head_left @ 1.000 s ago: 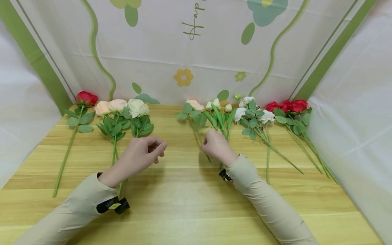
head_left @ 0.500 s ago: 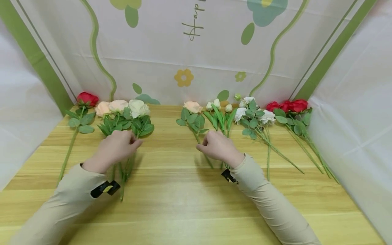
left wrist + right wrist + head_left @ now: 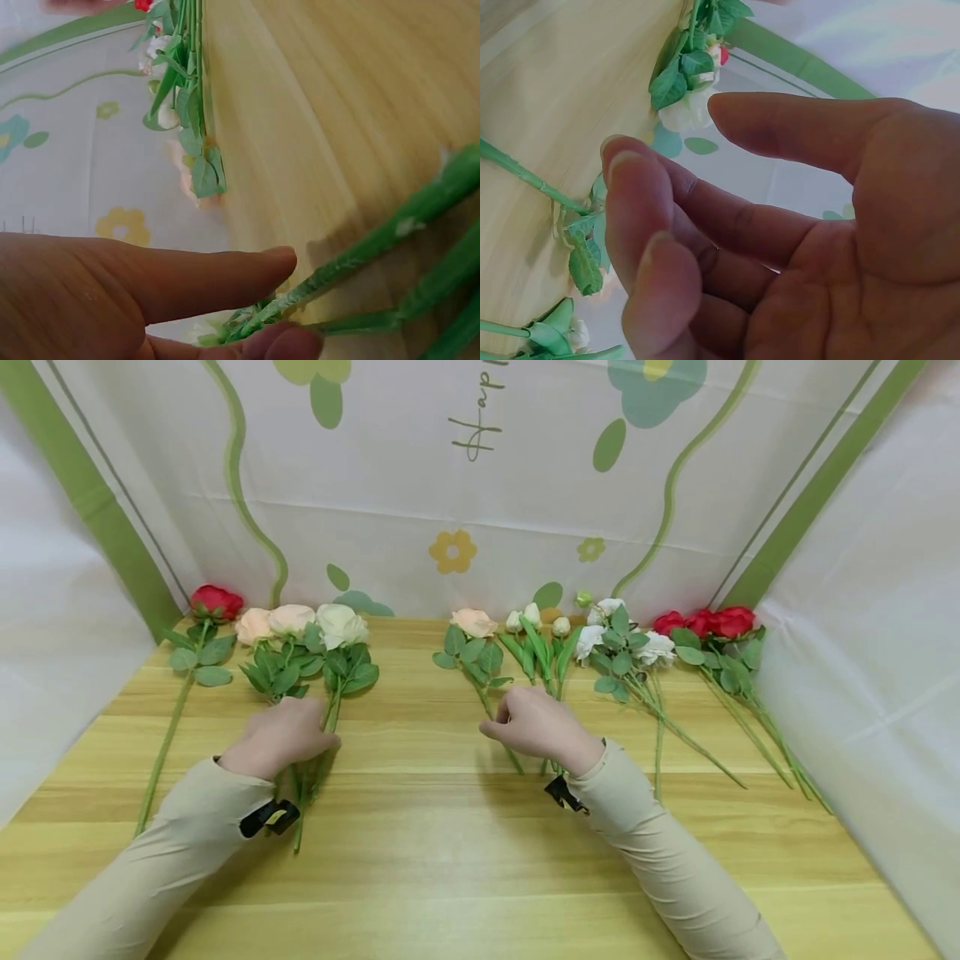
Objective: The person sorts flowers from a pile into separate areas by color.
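Artificial flowers lie in a row on the wooden table. My left hand [image 3: 279,739] is over the stems of two peach roses [image 3: 291,619] and a white rose [image 3: 341,625]. In the left wrist view its thumb [image 3: 225,281] and fingertips [image 3: 285,345] stand apart, on either side of a green stem [image 3: 360,251]. My right hand [image 3: 542,727] hovers above the stems of a single peach rose [image 3: 473,622] and white tulips [image 3: 532,614]. Its fingers are loosely bent with nothing between them and the thumb, as the right wrist view shows.
A red rose [image 3: 216,601] lies at the far left. White flowers [image 3: 656,648] and several red roses [image 3: 731,622] lie to the right. Behind the wooden table [image 3: 450,860] hangs a printed cloth [image 3: 390,468], with white cloth [image 3: 885,668] along the sides.
My left hand has moved left and down from mid-air to the stems of the peach and white roses. My right hand has shifted only slightly, and the single peach rose has settled.
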The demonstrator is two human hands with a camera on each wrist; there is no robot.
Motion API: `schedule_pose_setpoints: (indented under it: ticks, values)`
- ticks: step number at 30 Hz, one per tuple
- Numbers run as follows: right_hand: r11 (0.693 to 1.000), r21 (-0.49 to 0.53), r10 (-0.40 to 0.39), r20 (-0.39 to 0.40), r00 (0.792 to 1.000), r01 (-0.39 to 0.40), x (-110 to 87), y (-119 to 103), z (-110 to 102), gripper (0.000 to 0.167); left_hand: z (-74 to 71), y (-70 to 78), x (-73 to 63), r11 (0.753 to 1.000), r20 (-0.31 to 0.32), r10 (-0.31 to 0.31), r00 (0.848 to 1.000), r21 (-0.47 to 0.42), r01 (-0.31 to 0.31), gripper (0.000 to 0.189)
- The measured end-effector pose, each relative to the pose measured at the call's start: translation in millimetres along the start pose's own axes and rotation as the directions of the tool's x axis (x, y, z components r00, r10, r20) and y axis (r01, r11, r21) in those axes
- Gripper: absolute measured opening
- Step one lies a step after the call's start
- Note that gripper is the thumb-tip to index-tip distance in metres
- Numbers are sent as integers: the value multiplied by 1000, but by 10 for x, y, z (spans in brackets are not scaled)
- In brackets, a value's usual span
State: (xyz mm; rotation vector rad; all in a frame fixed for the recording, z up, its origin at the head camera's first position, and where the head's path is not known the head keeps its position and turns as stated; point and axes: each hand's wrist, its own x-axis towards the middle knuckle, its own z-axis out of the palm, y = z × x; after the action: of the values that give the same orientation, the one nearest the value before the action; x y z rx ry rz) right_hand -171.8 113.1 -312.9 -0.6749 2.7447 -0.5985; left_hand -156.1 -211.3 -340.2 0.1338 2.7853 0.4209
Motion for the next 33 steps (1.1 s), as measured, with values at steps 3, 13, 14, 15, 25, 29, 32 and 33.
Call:
schedule_pose_setpoints:
  ticks: [3, 13, 14, 15, 25, 29, 32, 33]
  values:
    - [1000, 0, -10, -4, 1000, 10, -7, -7, -7, 56, 6, -11, -10, 1000, 11, -6, 1000, 2, 6, 27]
    - [1000, -4, -27, -2, 1000, 27, -8, -7, -19, 55, 25, 7, -40, 1000, 27, -6, 1000, -16, 7, 11]
    - [1000, -1, -25, -1, 1000, 25, -9, -6, -18, 55, 19, 12, -42, 1000, 26, -7, 1000, -12, 7, 13]
    - [1000, -2, -23, -2, 1000, 23, -12, -6, -18, 55, 9, 18, -44, 1000, 25, -10, 1000, -10, 10, 14]
    - [999, 28, -38, -18, 999, 39, -8, -2, -8, 54, -127, -78, -50, 1000, -38, -3, 999, -6, 3, 24]
    - [991, 110, -73, -67, 995, 80, 18, 17, -1, 48, -183, -129, -78, 996, -112, 50, 992, -64, -57, 40]
    - [981, 169, -79, -113, 990, 98, 41, 30, -7, 37, -228, -133, -100, 994, -157, 59, 986, -81, -72, 47]
    - [978, 183, -79, -129, 988, 102, 49, 35, -7, 33, -240, -127, -105, 993, -168, 53, 984, -90, -69, 47]
